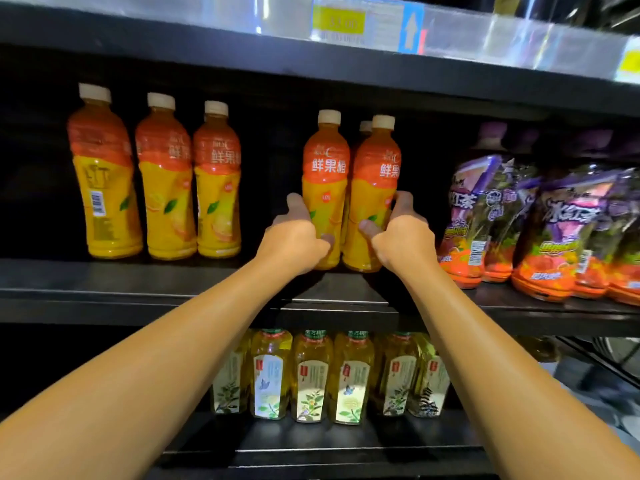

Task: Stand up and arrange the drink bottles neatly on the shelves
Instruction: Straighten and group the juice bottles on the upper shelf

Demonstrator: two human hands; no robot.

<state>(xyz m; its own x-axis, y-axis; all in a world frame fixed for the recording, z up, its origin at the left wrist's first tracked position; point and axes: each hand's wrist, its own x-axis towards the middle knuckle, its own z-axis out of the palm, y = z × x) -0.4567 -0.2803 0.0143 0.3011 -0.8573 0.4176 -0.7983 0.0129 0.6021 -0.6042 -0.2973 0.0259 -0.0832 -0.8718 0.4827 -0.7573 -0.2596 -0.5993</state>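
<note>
Two upright orange juice bottles with cream caps stand side by side at the middle of the black shelf (145, 277). My left hand (296, 235) grips the lower body of the left bottle (325, 174). My right hand (401, 233) grips the right bottle (375, 181) the same way. A third cap shows behind them, between the two. Three more orange juice bottles (162, 178) stand in a row at the left, the leftmost turned with its barcode facing out.
Purple-labelled iced tea bottles (485, 216) crowd the shelf's right part. A gap lies between the left row and the held pair. On the shelf below stand several yellow tea bottles (308, 375). A price tag strip (341, 24) runs along the shelf above.
</note>
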